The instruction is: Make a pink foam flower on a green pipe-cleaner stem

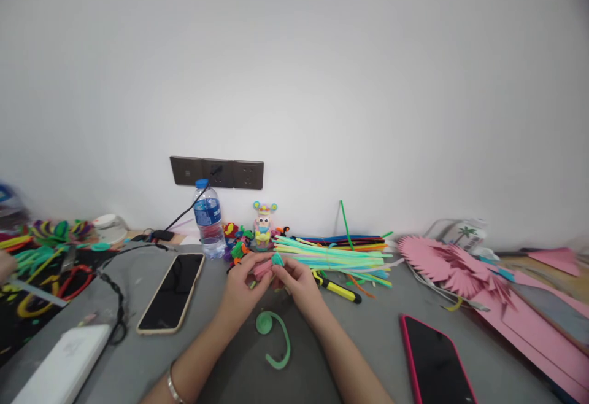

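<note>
Above the grey table (221, 367), my left hand (243, 284) and my right hand (301, 281) meet with fingers closed on a small pink piece (264, 267), which looks like pipe cleaner. A teal coiled bit (277, 259) shows at its upper end, between my fingertips. Finer detail of the piece is hidden by my fingers. Just below my hands lies a green pipe cleaner (286, 336), one end wound into a flat disc and the other curving loosely. Behind my hands stands a small colourful figurine (262, 229).
Beyond my right hand are a bundle of pastel pipe cleaners (331, 255) and a yellow-black cutter (340, 289). Phones (171, 296) (437, 361) lie on both sides. A water bottle (209, 220) and white box (64, 367) stand left; another person's hand (5, 266) is at the left edge. Pink folded paper (453, 269) lies right.
</note>
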Demonstrator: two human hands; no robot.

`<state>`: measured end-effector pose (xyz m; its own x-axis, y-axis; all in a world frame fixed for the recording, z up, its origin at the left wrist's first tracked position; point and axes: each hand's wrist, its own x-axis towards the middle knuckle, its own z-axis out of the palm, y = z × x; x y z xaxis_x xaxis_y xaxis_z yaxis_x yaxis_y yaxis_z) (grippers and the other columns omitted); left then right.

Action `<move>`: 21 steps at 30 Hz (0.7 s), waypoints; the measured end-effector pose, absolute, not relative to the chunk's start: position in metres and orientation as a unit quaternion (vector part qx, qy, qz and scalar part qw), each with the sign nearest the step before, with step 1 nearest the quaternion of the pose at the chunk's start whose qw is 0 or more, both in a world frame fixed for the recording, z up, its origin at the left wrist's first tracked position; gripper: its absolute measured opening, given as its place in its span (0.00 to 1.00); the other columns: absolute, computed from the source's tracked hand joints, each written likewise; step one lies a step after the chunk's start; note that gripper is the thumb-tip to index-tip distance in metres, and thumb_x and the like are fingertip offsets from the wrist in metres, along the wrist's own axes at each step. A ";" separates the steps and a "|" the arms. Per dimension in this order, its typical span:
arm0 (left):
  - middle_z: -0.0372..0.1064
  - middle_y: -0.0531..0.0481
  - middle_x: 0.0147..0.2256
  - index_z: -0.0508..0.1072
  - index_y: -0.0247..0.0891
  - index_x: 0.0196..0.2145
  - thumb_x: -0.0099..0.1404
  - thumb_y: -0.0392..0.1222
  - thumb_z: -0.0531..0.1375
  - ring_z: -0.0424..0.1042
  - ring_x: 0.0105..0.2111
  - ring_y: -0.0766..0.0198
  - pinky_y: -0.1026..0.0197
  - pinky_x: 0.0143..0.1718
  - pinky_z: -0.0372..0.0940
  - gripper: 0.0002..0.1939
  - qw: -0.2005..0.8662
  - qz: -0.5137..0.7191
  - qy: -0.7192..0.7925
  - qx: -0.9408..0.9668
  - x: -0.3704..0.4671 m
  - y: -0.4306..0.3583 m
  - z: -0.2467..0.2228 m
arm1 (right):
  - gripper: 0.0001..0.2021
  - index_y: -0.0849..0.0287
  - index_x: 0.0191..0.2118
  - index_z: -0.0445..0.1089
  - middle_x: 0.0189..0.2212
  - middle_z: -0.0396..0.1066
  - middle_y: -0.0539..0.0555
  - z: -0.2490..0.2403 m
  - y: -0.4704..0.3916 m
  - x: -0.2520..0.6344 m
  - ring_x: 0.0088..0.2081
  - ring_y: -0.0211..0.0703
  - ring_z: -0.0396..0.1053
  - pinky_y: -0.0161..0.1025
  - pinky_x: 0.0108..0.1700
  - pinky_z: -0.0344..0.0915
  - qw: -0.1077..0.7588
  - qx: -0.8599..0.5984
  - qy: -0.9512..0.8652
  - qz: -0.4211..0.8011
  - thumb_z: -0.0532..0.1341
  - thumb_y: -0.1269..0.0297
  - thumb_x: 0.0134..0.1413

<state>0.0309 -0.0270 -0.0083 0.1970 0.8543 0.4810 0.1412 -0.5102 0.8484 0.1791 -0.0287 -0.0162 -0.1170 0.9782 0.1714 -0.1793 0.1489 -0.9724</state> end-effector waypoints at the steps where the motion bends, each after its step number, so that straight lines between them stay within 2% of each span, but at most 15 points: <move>1: 0.73 0.43 0.41 0.75 0.38 0.45 0.60 0.37 0.60 0.73 0.40 0.57 0.60 0.40 0.68 0.14 0.338 0.522 0.357 0.697 0.031 -0.027 -0.008 | 0.20 0.60 0.27 0.70 0.17 0.67 0.46 -0.016 -0.029 0.179 0.19 0.35 0.63 0.33 0.25 0.61 0.545 -0.379 -0.528 0.530 0.66 0.45 0.44; 6: 0.74 0.46 0.38 0.75 0.39 0.44 0.58 0.34 0.61 0.73 0.38 0.58 0.61 0.40 0.67 0.15 0.294 0.517 0.360 0.719 0.030 -0.026 -0.007 | 0.21 0.59 0.26 0.69 0.17 0.67 0.47 -0.013 -0.032 0.178 0.20 0.36 0.63 0.33 0.25 0.61 0.542 -0.376 -0.544 0.519 0.64 0.43 0.46; 13: 0.75 0.45 0.40 0.74 0.37 0.44 0.62 0.37 0.58 0.74 0.39 0.59 0.61 0.41 0.68 0.12 0.259 0.502 0.379 0.733 0.029 -0.025 -0.010 | 0.24 0.59 0.24 0.68 0.17 0.65 0.48 -0.017 -0.032 0.177 0.20 0.37 0.63 0.34 0.25 0.59 0.528 -0.395 -0.567 0.494 0.61 0.40 0.48; 18: 0.76 0.46 0.37 0.74 0.37 0.41 0.61 0.37 0.58 0.74 0.35 0.61 0.63 0.37 0.68 0.10 0.230 0.508 0.388 0.734 0.030 -0.026 -0.008 | 0.24 0.59 0.24 0.69 0.17 0.66 0.48 -0.018 -0.031 0.178 0.20 0.37 0.63 0.35 0.25 0.59 0.523 -0.393 -0.569 0.498 0.61 0.39 0.48; 21: 0.76 0.46 0.35 0.74 0.36 0.39 0.60 0.38 0.58 0.75 0.33 0.62 0.64 0.34 0.69 0.10 0.257 0.519 0.397 0.712 0.031 -0.026 -0.007 | 0.27 0.59 0.20 0.69 0.16 0.67 0.50 -0.018 -0.030 0.180 0.19 0.37 0.63 0.35 0.25 0.59 0.520 -0.390 -0.567 0.505 0.58 0.37 0.49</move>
